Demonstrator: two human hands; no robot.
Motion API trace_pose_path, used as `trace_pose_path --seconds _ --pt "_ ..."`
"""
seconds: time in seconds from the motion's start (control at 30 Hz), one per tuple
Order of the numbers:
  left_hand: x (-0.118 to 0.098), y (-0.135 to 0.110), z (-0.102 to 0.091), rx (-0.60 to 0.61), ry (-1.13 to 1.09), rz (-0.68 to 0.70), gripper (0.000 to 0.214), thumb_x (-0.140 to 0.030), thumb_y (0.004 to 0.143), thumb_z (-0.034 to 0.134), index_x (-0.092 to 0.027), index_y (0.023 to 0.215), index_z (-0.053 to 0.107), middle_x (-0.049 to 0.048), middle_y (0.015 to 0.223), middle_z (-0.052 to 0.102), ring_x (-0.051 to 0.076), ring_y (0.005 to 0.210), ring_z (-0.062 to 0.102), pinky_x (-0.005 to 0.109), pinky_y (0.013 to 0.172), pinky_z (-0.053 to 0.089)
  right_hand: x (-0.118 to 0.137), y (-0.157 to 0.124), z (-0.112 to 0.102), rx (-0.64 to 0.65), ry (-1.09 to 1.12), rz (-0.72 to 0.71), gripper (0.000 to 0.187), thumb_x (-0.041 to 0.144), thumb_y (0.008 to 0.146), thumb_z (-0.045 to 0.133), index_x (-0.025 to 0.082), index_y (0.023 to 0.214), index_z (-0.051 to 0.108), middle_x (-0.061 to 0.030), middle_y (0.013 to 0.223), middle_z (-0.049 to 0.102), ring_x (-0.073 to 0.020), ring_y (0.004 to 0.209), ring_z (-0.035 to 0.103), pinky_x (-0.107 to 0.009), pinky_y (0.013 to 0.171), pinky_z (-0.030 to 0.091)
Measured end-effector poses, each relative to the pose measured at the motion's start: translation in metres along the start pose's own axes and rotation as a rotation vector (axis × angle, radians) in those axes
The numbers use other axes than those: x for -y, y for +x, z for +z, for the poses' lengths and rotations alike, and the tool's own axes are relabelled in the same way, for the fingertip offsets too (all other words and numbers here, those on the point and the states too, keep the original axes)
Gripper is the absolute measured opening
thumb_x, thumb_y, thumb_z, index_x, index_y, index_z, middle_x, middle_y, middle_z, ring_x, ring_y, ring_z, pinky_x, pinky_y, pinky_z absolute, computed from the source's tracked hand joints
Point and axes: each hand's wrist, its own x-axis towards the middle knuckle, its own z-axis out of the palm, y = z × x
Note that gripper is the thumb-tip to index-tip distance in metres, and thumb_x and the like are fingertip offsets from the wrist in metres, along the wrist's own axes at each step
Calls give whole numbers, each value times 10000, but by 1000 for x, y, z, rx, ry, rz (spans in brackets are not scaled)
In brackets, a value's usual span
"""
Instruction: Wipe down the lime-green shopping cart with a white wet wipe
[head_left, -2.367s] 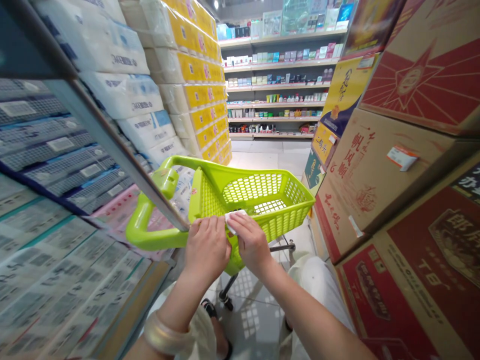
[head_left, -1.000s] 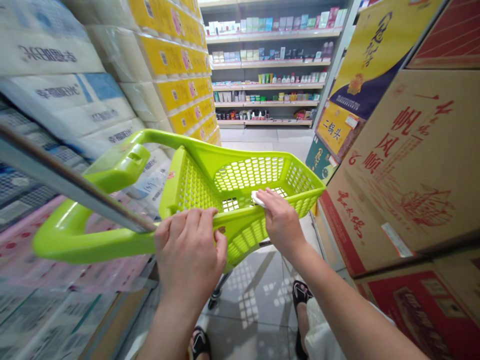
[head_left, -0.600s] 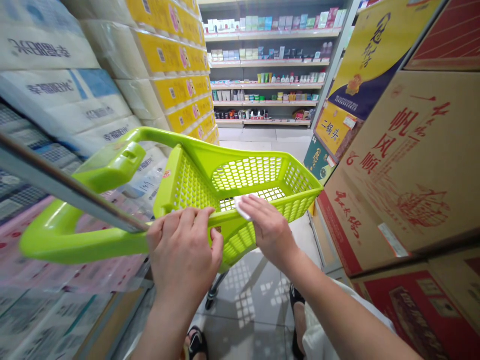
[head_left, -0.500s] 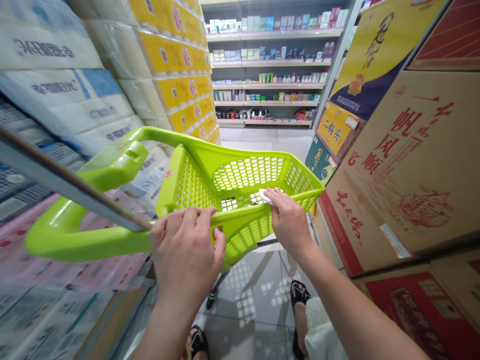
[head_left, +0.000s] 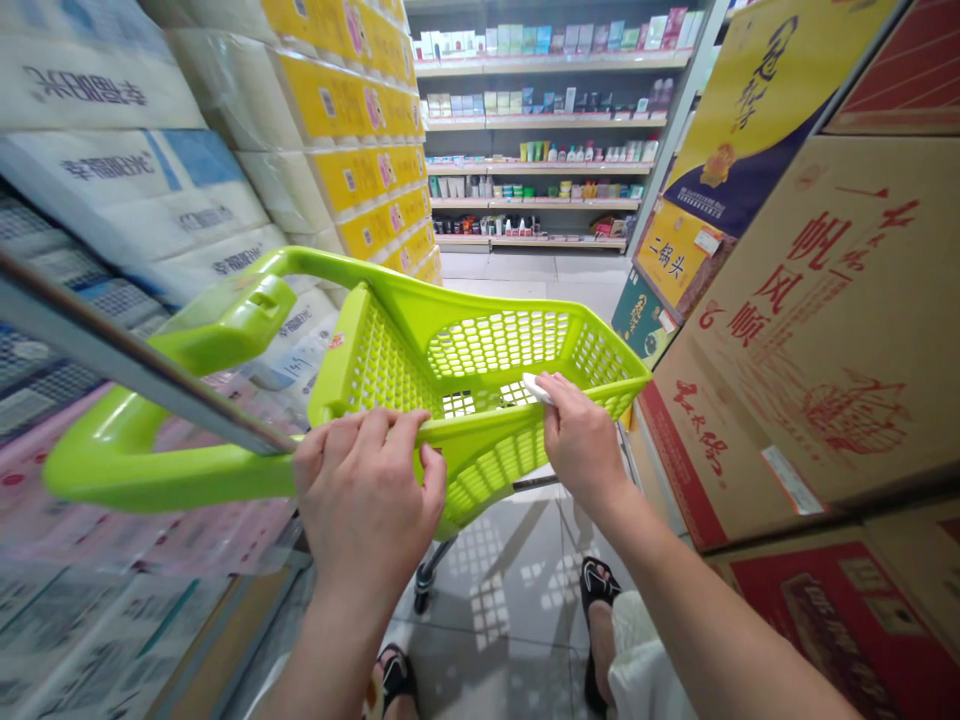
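A lime-green plastic shopping trolley (head_left: 480,345) stands in a narrow shop aisle, its basket holding nothing. My left hand (head_left: 367,495) is closed over the near rim of the basket where it meets the handle bar (head_left: 165,470). My right hand (head_left: 581,440) presses a small white wipe (head_left: 536,388) onto the same rim, further right, with its fingers curled over the wipe. The trolley's wheels are mostly hidden under the basket.
Stacked packs of white and yellow tissue rolls (head_left: 337,120) line the left side behind a metal shelf rail (head_left: 127,365). Large cardboard boxes (head_left: 817,310) with red print crowd the right. Grey floor tiles (head_left: 517,275) run to product shelves (head_left: 540,150) at the far end.
My right hand has slid the wipe along the basket rim, back and forth, and now rests further right. The view has come closer to the trolley. My left hand keeps its grip.
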Motion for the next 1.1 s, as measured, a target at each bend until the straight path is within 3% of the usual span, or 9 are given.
trace_pose_path --seconds 0.23,0.33,0.5,0.63,0.8,0.93,1.1 --pt "0 -2 5 -114 58 10 160 -248 838 540 -224 934 666 63 833 666 294 894 576 478 898 382 52 -14 16 -3 155 -221 486 39 879 370 154 1274 627 -104 1304 654 -213 1312 536 -419 1154 411" --pt "3 -3 3 -110 50 -2 154 -248 829 550 -232 934 662 61 842 678 302 888 582 491 889 385 58 -16 17 0 195 -235 499 46 882 365 169 1296 616 -99 1296 660 -202 1315 533 -418 1153 412" --pt "1 -1 -3 -164 -144 5 236 -178 851 493 -234 1054 600 46 986 692 264 973 616 490 1021 366 56 -17 22 7 280 -248 470 63 895 379 185 1278 622 -77 1296 663 -183 1307 539 -407 1157 404" --pt "-3 1 3 -79 -311 123 316 -213 894 445 -172 1184 567 92 1139 670 246 1089 601 414 1030 404 56 -18 22 34 312 -304 422 81 919 419 179 1280 616 -72 1301 660 -177 1307 539 -391 1154 407" --pt "0 0 14 29 -165 170 348 -332 928 479 -156 1199 607 95 1140 703 271 1025 626 413 930 407 42 -18 12 37 254 -338 441 34 887 417 174 1243 637 -73 1252 691 -182 1290 557 -384 1114 454" --pt "4 1 17 71 -84 188 348 -354 940 490 -178 1200 641 79 1145 710 286 1011 618 433 902 385 18 -18 3 14 161 -285 476 -13 831 426 172 1204 656 -85 1236 697 -204 1263 582 -405 1094 477" --pt "8 5 22 71 -45 94 287 -346 956 483 -239 1068 725 37 889 740 279 882 612 434 838 378 0 -18 -2 8 75 -218 493 -16 835 420 184 1221 651 -83 1218 704 -209 1234 603 -408 1086 485"
